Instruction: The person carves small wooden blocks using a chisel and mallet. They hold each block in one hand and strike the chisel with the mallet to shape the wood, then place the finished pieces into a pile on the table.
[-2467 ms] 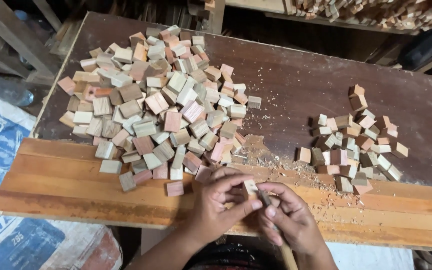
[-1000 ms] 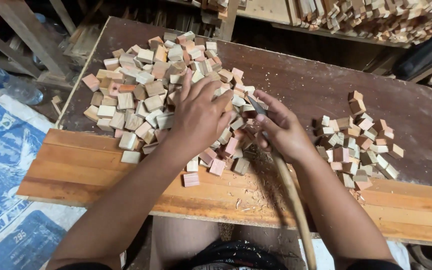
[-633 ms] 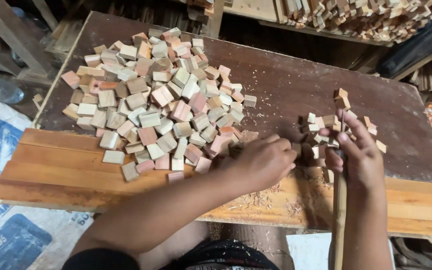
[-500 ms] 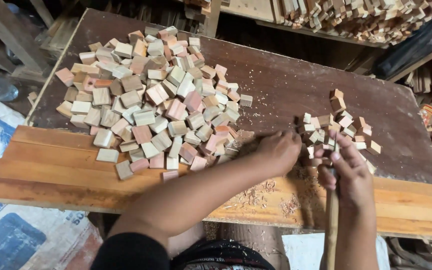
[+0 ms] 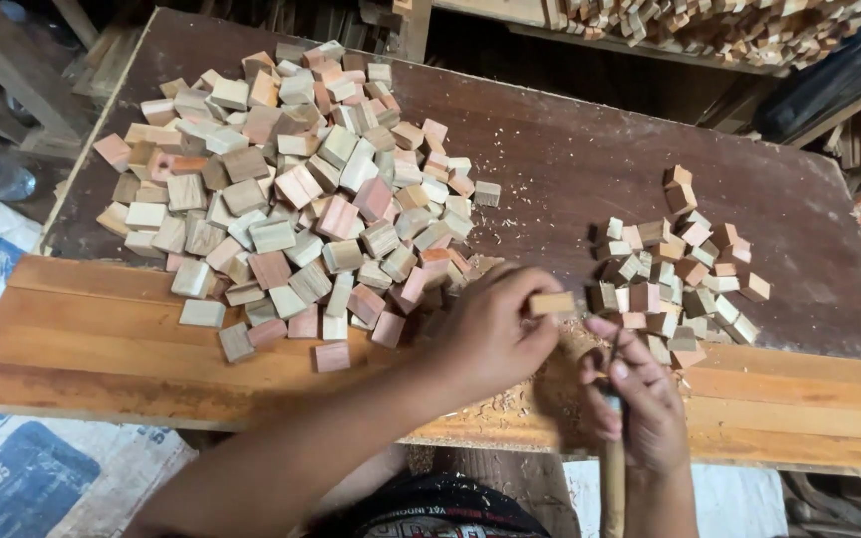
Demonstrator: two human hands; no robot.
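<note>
Gripping a wood block (image 5: 553, 303) lengthwise left-to-right, left hand (image 5: 490, 334).

Left hand (image 5: 490, 334) pinching a small wood block (image 5: 553, 303); right hand (image 5: 640, 399) gripping a wooden-handled tool (image 5: 613, 468) just beside it, block piles (image 5: 291, 189) behind.

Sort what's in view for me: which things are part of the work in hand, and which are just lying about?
In hand:
- left hand pinching one small wooden block
- right hand gripping a wooden-handled tool
- big heap of blocks
- small heap of blocks
- shavings on the plank

Lying about:
- printed sacks
- wood pieces behind the table
</note>
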